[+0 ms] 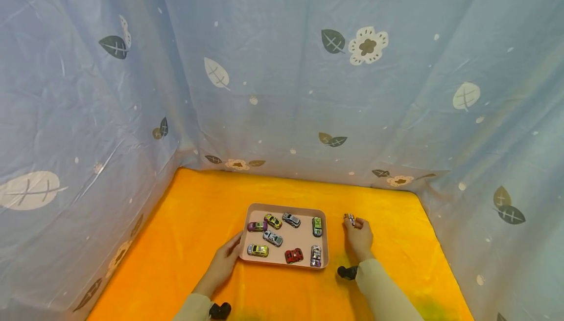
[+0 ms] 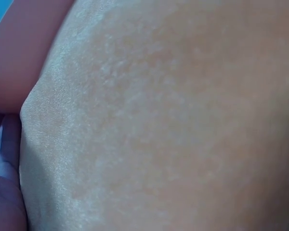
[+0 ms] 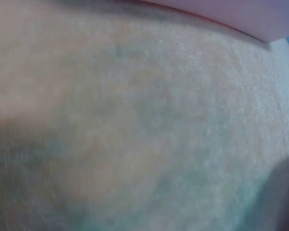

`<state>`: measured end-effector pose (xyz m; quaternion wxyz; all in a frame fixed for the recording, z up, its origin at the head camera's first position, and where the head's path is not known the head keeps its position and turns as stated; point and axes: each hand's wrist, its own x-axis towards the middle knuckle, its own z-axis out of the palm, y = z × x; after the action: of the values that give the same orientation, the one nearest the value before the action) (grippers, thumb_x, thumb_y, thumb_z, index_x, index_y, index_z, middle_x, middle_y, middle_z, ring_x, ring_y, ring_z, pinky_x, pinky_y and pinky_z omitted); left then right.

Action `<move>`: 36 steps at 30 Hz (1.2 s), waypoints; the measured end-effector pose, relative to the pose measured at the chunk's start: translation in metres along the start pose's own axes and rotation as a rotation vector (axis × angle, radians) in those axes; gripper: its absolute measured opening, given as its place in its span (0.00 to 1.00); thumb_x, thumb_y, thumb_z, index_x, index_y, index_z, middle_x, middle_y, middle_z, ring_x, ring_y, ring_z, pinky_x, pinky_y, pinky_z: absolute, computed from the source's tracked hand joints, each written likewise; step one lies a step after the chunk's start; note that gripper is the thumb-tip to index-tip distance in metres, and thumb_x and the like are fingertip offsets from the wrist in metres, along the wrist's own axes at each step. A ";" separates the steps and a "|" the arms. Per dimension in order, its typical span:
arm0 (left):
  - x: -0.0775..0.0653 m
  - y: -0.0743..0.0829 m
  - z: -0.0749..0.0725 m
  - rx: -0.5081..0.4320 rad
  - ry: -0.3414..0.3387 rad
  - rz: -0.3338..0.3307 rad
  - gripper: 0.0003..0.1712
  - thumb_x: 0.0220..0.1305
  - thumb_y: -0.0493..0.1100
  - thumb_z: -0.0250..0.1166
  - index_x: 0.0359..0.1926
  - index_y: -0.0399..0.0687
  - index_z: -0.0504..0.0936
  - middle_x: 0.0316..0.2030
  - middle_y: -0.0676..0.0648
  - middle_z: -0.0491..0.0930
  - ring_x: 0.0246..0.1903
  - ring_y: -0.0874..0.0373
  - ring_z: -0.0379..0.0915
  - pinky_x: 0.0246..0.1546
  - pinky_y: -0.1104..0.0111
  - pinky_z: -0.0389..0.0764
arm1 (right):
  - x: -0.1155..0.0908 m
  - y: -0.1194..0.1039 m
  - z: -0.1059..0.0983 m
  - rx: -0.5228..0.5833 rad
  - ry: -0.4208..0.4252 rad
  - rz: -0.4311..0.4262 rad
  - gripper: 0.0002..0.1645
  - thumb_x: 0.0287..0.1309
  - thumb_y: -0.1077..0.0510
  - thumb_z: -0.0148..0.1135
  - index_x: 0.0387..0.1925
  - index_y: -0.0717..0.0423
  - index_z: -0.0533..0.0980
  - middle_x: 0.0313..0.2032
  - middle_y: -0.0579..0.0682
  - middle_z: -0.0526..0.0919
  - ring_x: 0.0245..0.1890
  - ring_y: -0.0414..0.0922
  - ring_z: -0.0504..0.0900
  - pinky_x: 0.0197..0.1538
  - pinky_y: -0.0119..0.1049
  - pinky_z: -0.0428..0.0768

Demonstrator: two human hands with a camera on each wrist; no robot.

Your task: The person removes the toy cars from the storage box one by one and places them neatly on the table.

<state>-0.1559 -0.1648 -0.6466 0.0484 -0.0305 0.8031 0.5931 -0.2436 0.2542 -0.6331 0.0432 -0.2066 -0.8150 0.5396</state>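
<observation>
A shallow pink tray (image 1: pixel 282 264) with several small toy cars in it lies on the orange cloth. My left hand (image 1: pixel 222 262) rests at the tray's left side, fingers extended against its wall. The left wrist view shows that hand's fingers (image 2: pixel 8 149) low beside the tray wall (image 2: pixel 24 53). To the right of the tray, my right hand (image 1: pixel 360 239) pinches a small toy car (image 1: pixel 349 218) between thumb and fingers, close over the cloth. In the right wrist view the tray (image 3: pixel 241 17) shows along the top, with the held car out of sight.
Inside the tray are a red car (image 1: pixel 293 255), a green car (image 1: pixel 317 226), a purple car (image 1: pixel 257 226) and others. The orange cloth (image 1: pixel 211 198) extends around it. Blue patterned curtains (image 1: pixel 273 91) stand behind and at both sides.
</observation>
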 end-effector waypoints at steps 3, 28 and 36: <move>-0.001 0.000 -0.001 0.005 0.002 -0.008 0.26 0.73 0.48 0.54 0.70 0.63 0.66 0.68 0.48 0.65 0.70 0.45 0.52 0.67 0.47 0.55 | -0.002 0.002 -0.001 -0.029 -0.038 0.011 0.44 0.62 0.39 0.59 0.67 0.63 0.59 0.57 0.62 0.68 0.54 0.57 0.69 0.58 0.52 0.72; 0.000 0.003 -0.002 0.028 0.015 -0.015 0.27 0.73 0.47 0.54 0.71 0.62 0.66 0.69 0.47 0.64 0.70 0.44 0.52 0.67 0.47 0.56 | -0.001 -0.003 -0.009 -0.012 -0.172 0.004 0.39 0.65 0.47 0.60 0.69 0.61 0.58 0.58 0.60 0.67 0.53 0.55 0.71 0.55 0.46 0.75; 0.001 0.000 -0.001 0.019 0.003 -0.010 0.27 0.73 0.49 0.55 0.71 0.62 0.66 0.68 0.48 0.65 0.70 0.46 0.53 0.67 0.49 0.57 | 0.001 -0.015 -0.027 0.101 -0.234 0.054 0.44 0.65 0.46 0.59 0.73 0.58 0.52 0.67 0.66 0.57 0.64 0.61 0.61 0.64 0.56 0.65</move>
<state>-0.1573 -0.1660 -0.6459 0.0504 -0.0353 0.8086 0.5851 -0.2408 0.2725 -0.6087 -0.0564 -0.1619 -0.7805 0.6011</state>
